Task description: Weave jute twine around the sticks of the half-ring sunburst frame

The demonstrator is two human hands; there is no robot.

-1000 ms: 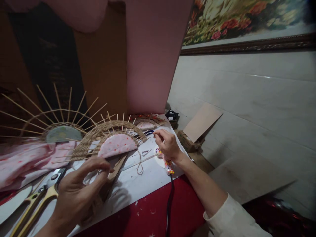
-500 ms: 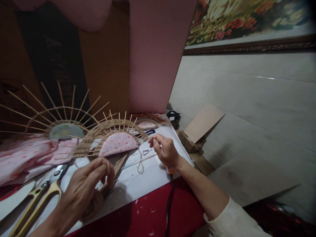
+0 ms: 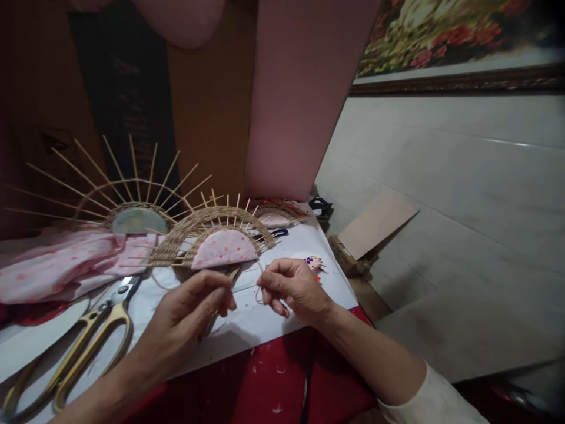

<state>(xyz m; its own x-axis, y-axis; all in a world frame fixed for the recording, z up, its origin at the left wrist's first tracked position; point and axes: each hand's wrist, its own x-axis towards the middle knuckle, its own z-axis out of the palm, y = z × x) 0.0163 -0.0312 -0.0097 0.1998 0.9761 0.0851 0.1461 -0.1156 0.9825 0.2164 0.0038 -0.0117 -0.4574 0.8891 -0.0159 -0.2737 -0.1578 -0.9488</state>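
My right hand (image 3: 293,288) pinches a thin strand of twine (image 3: 259,294), which hangs as a small loop just below the woven fan. My left hand (image 3: 192,315) is closed, its fingers curled towards the thumb; whatever may lie between the tips is too small to make out. Beyond both hands stands the woven fan (image 3: 176,232), a straw arch with thin sticks poking out. At its centre is a half-round pad (image 3: 225,248) in pink dotted cloth.
Gold-handled scissors (image 3: 95,330) lie at the left beside dotted pink fabric (image 3: 57,259). Behind them is a stick frame (image 3: 141,221) with a greenish half-round centre. Another fan (image 3: 273,219) sits farther back. A purple-patterned object (image 3: 312,263) lies near my right hand on white paper (image 3: 247,330).
My right hand has come down and left, now holding the twine that hung free before. My left hand has moved up and right towards it. The whole view has shifted slightly.
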